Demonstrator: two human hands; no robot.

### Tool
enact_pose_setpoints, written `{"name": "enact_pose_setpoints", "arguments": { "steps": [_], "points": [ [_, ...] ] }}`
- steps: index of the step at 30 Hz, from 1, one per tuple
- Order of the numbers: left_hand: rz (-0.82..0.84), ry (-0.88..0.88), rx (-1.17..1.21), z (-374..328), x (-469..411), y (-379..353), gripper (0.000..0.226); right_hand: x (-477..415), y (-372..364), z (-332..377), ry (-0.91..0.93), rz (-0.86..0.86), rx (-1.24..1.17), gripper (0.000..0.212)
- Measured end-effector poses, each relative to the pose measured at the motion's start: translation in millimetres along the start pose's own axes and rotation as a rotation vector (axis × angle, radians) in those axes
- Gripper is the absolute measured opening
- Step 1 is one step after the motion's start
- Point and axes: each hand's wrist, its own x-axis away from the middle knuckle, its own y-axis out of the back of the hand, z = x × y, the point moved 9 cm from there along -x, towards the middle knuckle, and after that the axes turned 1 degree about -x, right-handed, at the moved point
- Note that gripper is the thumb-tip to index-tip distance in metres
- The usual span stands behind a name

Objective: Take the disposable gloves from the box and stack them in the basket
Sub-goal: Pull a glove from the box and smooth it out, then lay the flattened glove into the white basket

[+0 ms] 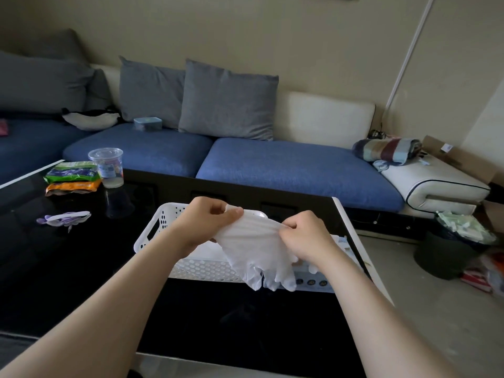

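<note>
Glove (253,249) is pinched at its cuff by left hand (207,222) and right hand (302,238) and pulled taut, apparently to flatten it for stacking. It is held over the basket (151,233).

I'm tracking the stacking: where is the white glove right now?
Head view, centre: the white glove is pinched by its cuff between the left hand and right hand, hanging over the white basket on the black table.
</note>
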Motion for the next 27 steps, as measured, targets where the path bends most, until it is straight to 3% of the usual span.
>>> {"name": "enact_pose_setpoints", "arguments": {
  "steps": [3,6,10,15,20,23,27],
  "points": [
    [0.015,0.037,0.038,0,4,4,0.024,-1,0,11,0.061,-0.074,0.144,0.03],
    [-0.078,0.063,-0.017,3,6,16,0.035,-4,-1,19,0.063,-0.146,0.173,0.03],
    [-0.258,0.059,-0.031,9,4,37,0.044,-9,0,24,0.021,-0.259,0.03,0.026],
    [-0.333,0.118,-0.196,20,3,49,0.036,-22,-18,24,-0.023,-0.254,-0.011,0.02],
    [-0.349,0.159,-0.283,40,-7,63,0.021,-33,-42,41,0.075,-0.245,0.151,0.014],
    [-0.371,0.072,-0.414,43,-11,73,0.014,-40,-57,54,0.183,-0.227,0.322,0.013],
    [-0.284,-0.083,-0.637,46,-17,71,0.028,-53,-82,64,0.265,-0.159,0.46,0.012]
  ]
}}
